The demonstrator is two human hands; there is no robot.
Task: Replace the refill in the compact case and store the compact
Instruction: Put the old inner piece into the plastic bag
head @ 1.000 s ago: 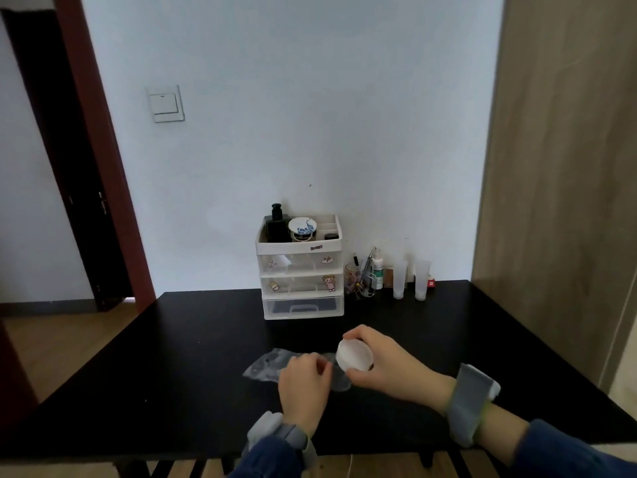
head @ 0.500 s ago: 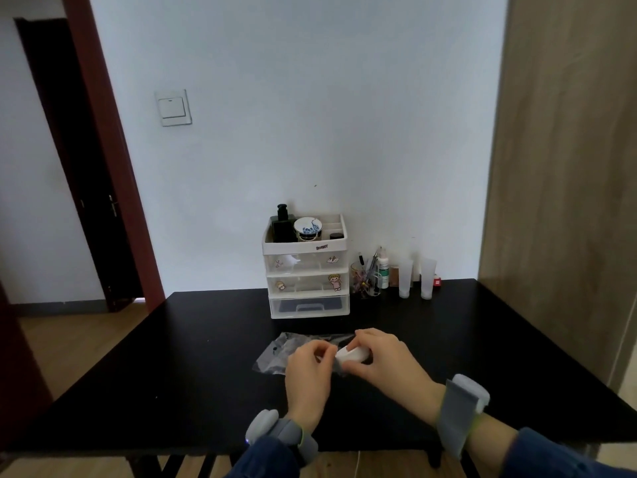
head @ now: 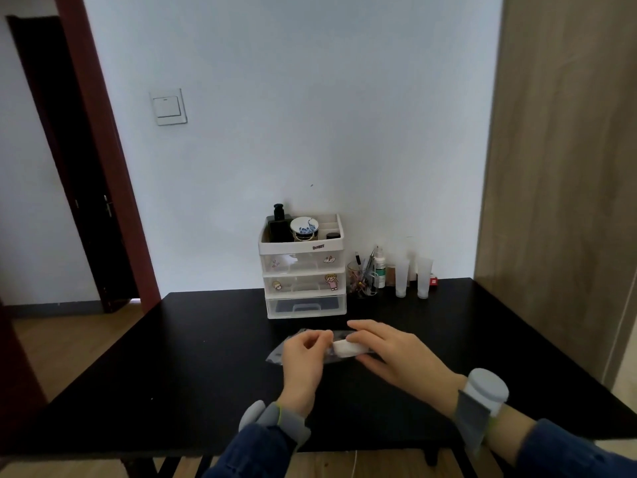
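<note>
On the black worktop (head: pixel 172 357), over a clear wrapper (head: pixel 275 355), the right hand (head: pixel 396 357) holds the white refill (head: pixel 346 348) level. The left hand (head: pixel 303 357) has its grip pinched narrow at the refill's edge, probably to peel or steady it.

A room in a home: a black table (head: pixel 172 357) against the far wall holds a 3-drawer cosmetics organizer (head: pixel 303 267), with a doorway (head: pixel 69 167) at left.

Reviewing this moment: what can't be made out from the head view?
- White round piece: compact or refill unclear; both hands' fingers cover its edges.
- Left hand: fingertip contact hidden behind its curled fingers.
- Clear plastic bag: mostly hidden under the hands.
- Drawer organizer: contents too small.
</note>
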